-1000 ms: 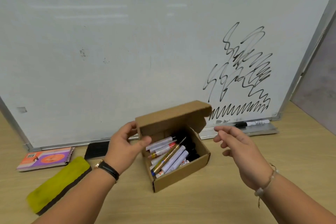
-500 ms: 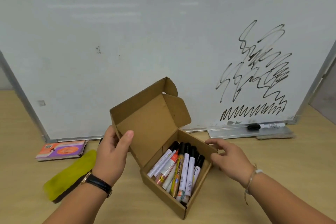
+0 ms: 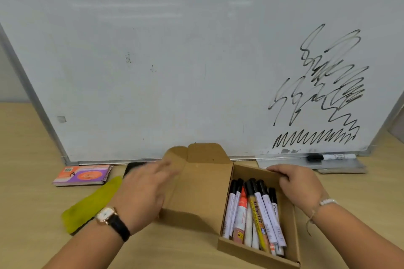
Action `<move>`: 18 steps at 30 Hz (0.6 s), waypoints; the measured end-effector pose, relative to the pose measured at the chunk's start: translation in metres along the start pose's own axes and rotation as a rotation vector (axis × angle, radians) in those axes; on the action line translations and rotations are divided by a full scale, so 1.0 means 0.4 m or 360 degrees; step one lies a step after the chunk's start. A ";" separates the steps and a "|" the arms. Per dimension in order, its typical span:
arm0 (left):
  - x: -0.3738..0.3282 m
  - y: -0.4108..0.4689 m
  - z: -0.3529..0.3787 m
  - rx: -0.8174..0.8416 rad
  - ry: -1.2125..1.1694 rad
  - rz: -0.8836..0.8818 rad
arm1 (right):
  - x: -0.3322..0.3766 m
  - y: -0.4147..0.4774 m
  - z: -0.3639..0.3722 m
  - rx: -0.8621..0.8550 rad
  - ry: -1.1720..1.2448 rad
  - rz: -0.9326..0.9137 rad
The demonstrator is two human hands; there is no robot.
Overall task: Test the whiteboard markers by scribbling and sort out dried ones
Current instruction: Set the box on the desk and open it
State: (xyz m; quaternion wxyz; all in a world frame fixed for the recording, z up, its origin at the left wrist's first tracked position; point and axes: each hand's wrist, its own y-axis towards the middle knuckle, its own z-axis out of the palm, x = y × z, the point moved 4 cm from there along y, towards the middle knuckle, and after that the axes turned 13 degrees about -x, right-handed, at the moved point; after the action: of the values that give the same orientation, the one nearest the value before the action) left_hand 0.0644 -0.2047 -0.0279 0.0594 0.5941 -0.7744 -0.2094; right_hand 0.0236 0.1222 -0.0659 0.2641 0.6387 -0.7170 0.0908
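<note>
A brown cardboard box (image 3: 251,255) lies open on the wooden table in front of the whiteboard (image 3: 153,72). Several markers (image 3: 253,212) with black caps, one with an orange label, lie side by side inside it. Its lid (image 3: 203,192) is folded out flat to the left. My left hand (image 3: 148,190), blurred, lies with straight fingers on the lid's left edge. My right hand (image 3: 295,183) curls its fingers over the box's far right rim. Black scribbles (image 3: 328,94) cover the board's right side. One black-capped marker (image 3: 332,157) rests on the board's tray (image 3: 341,166).
A yellow-green eraser pad (image 3: 91,205) lies left of my left wrist. An orange and purple packet (image 3: 83,174) and a black object (image 3: 133,167) sit at the board's foot. The board's frame edges slant at left and right.
The box has come down flat on the table and turned. My left hand swung the lid from upright to flat on the left. My right hand shifted to the far right rim.
</note>
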 end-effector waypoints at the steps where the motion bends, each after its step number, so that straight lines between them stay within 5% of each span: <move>1: -0.002 -0.008 0.025 0.0342 -0.0131 0.0016 | -0.001 -0.001 -0.002 -0.0040 0.0022 -0.0012; 4: -0.002 -0.028 0.084 0.0981 -0.0587 -0.0250 | 0.008 0.005 -0.011 -0.0150 0.0144 -0.0042; 8: -0.015 -0.027 0.109 0.1002 -0.0823 -0.0488 | 0.052 0.049 0.002 -0.0116 0.0182 -0.0136; 18: -0.040 0.006 0.135 0.0910 -0.0289 -0.0559 | 0.105 0.115 0.092 -0.0106 0.0294 -0.0052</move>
State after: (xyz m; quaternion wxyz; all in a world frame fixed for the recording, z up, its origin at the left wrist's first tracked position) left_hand 0.0484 -0.1754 -0.0734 -0.2157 0.6899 -0.6896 -0.0430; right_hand -0.0323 0.0762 -0.0666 0.3516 0.6301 -0.6817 0.1211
